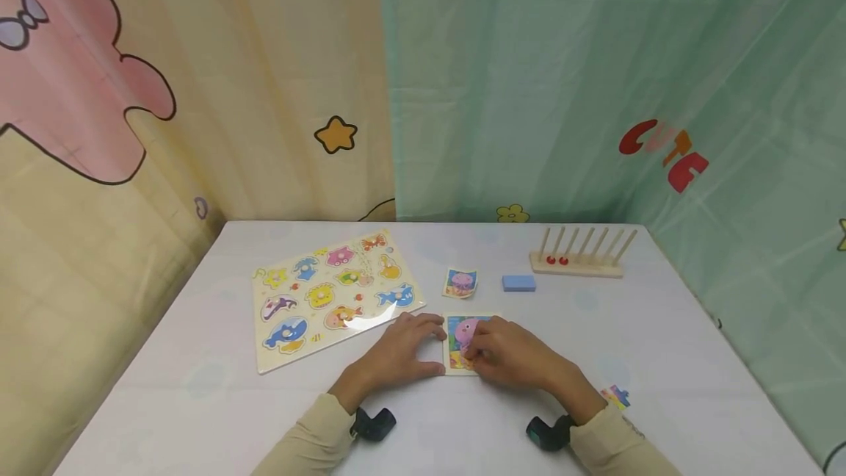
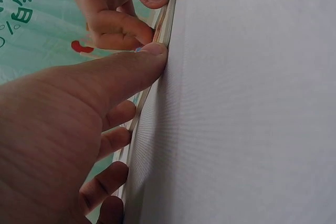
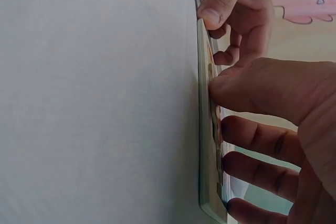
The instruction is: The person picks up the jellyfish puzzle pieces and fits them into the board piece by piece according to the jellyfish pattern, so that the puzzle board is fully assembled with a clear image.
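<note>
A small square jigsaw board (image 1: 456,372) with a pink cartoon character lies on the table in front of me. At its left edge my left hand (image 1: 405,350) touches it with thumb and fingers spread, steadying the frame. My right hand (image 1: 515,352) is over the board's right half, its thumb and bent fingers on a jigsaw piece (image 1: 465,332) of the pink picture. The right wrist view shows the board's wooden edge (image 3: 205,140) and the right thumb and fingertips on its face. The hand hides much of the picture.
A large peg puzzle (image 1: 337,292) of sea animals lies at the left. Behind the board are a picture card (image 1: 460,283) and a blue block (image 1: 518,283). A wooden peg rack (image 1: 578,267) with red beads stands at back right. A loose jigsaw piece (image 1: 616,396) lies by the right forearm.
</note>
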A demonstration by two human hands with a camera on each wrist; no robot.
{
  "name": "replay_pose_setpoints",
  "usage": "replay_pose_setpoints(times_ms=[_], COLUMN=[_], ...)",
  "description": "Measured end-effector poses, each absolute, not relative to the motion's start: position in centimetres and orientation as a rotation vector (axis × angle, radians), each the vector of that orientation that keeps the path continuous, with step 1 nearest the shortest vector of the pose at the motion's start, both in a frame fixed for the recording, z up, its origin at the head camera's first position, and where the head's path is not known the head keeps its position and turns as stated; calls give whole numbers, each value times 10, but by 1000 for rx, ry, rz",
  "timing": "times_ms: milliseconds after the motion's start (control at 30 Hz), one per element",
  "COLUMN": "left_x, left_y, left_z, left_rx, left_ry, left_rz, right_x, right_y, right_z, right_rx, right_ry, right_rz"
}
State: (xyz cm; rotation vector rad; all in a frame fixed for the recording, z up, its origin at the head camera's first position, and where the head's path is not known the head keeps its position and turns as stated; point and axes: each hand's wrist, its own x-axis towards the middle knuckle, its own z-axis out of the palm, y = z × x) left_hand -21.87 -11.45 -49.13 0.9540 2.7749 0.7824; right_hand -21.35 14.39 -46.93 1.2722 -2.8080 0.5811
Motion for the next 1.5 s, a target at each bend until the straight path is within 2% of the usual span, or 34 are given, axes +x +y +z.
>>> replay_pose_setpoints(times_ms=[500,800,1067,1233,1500], left_x=[-218,-220,-220,-220,-219], left_y=[-113,-114,-115,-116,-115], left_z=[-490,-489,-493,-493,-495], left_rx=[955,968,963,981,945], left_ry=[2777,2788,2779,2791,2781], left_rz=[787,784,790,783,775], right_x=[-216,-220,-215,-203,-163], right_y=[152,149,158,197,312], right_z=[-467,-471,-460,-449,-458], right_rx=[1319,1364,1180,1024,615], right_ry=[-2863,-2775,-2916,-2962,-3085], right_rz=[717,589,729,778,688])
